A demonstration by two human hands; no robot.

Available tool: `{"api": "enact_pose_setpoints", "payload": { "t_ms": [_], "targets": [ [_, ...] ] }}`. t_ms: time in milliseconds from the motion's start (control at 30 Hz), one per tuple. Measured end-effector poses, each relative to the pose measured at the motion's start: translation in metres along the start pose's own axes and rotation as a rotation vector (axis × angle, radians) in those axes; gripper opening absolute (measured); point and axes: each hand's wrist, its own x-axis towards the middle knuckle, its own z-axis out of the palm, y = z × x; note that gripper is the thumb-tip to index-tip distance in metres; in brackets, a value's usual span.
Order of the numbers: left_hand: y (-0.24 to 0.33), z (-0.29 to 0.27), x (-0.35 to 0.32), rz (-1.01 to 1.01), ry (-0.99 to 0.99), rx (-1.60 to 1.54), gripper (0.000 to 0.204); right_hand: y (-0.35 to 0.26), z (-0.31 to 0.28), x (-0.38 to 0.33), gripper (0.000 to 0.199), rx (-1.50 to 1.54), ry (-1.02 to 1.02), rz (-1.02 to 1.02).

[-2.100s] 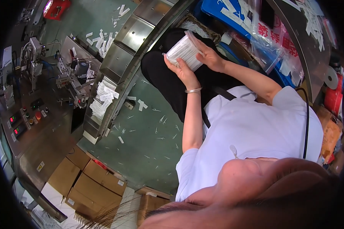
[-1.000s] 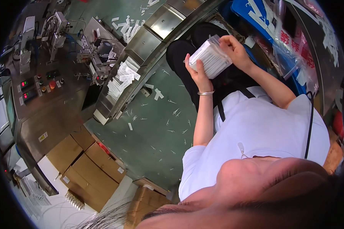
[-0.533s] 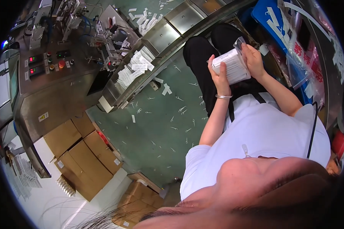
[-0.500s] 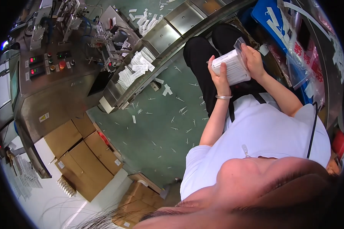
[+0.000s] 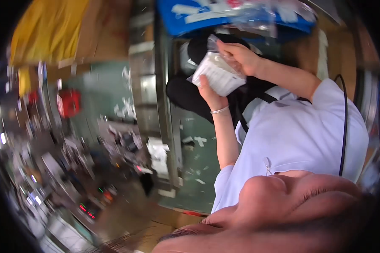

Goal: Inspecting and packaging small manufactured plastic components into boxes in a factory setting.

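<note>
I hold a clear plastic bag packed with a stack of small white packets [image 5: 221, 76] above my lap. My left hand [image 5: 213, 98], with a silver bangle at its wrist, grips the bag's near left side, thumb across the front. At the bag's upper right, my right hand [image 5: 243, 58] has its fingers closed on the loose clear plastic by the top. Its fingertips are partly hidden by the film. Black trousers [image 5: 182, 93] show below the bag.
Beyond my knees stands a blue bin [image 5: 173, 21] with white strips and clear bags. A metal channel [image 5: 164, 97] runs along my left, with white packets [image 5: 158, 155] in it. A blurred machine [image 5: 109, 194] and a red crate [image 5: 69, 103] lie farther left.
My view has swung left, bringing the red crate and a yellow sheet into sight and blurring the machine. Both hands still hold the bag, now tilted differently and farther left in view.
</note>
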Motion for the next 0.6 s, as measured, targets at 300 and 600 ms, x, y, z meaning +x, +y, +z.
{"api": "enact_pose_setpoints", "payload": {
  "t_ms": [300,600],
  "targets": [
    [-0.077,0.124,0.022,-0.316,-0.447,0.111,0.063,-0.023,-0.056,-0.127,0.071,-0.933,0.493,-1.002],
    [-0.18,0.201,-0.002,-0.403,-0.582,0.552,0.055,-0.059,-0.185,-0.282,0.058,-0.416,1.584,-0.75]
  ]
}}
